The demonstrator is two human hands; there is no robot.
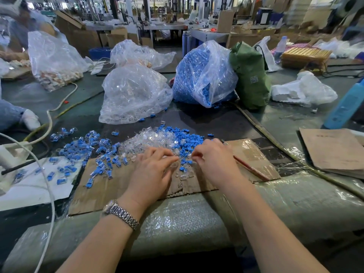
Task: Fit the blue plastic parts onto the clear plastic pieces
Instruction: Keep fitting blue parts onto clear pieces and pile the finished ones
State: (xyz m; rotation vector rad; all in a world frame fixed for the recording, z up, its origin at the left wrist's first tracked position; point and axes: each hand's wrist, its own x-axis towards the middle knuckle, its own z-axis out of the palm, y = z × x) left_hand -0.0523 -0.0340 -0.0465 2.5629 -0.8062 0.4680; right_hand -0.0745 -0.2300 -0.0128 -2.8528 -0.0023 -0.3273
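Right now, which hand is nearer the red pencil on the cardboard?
Right. The right hand lies just beside the red pencil's upper end; the left hand sits farther left, beyond the right hand.

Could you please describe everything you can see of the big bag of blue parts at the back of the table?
The bag of blue parts is clear, crinkled plastic film, stuffed with small blue plastic pieces. It stands slumped on the table, mouth open low at the front, a few pieces spilling out. A green bag leans against its right side.
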